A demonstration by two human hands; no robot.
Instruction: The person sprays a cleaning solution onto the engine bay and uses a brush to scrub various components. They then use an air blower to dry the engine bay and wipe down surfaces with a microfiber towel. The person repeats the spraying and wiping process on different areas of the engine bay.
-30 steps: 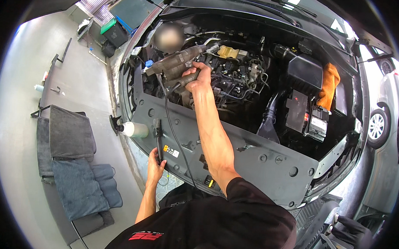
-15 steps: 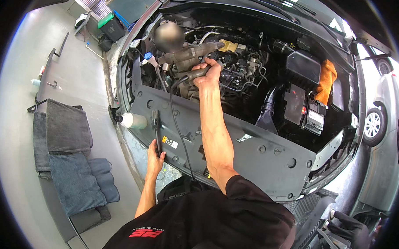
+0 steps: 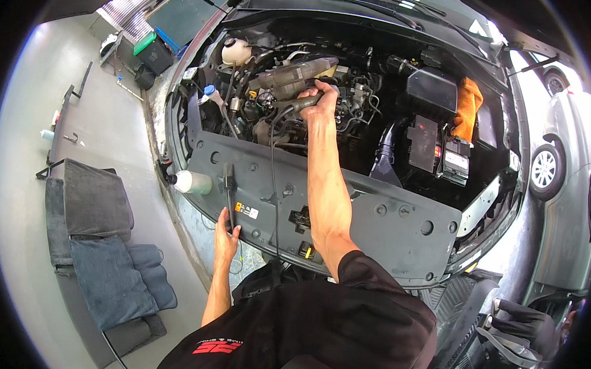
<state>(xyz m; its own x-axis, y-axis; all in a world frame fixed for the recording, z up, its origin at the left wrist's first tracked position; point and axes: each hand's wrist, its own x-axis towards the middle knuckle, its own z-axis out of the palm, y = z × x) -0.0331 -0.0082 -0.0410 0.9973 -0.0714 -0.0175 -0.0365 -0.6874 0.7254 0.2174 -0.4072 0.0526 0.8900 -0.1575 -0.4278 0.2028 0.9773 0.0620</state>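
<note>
My right hand [image 3: 320, 102] is wrapped round the handle of a grey handheld blower [image 3: 287, 75] over the engine [image 3: 353, 108]. The blower's nozzle points to the upper right, partly covering a yellowish part behind it. From the handle a black cord [image 3: 273, 184] hangs down across the dark front panel [image 3: 366, 219]. My left hand [image 3: 226, 239], lower and at the left, grips the thin handle of a black brush [image 3: 228, 181]. The brush head points away from me, over the panel.
A white bottle [image 3: 193, 182] lies at the panel's left edge. An orange cloth [image 3: 467, 109] drapes beside the battery [image 3: 455, 163]. Grey mats [image 3: 98, 200] hang on the left wall. A silver car [image 3: 569, 187] stands at the right, and a green-lidded bin [image 3: 152, 49] at the far left.
My right hand and the blower have shifted right over the engine, covering more of the yellowish part. The view has turned slightly. My left hand keeps hold of the brush.
</note>
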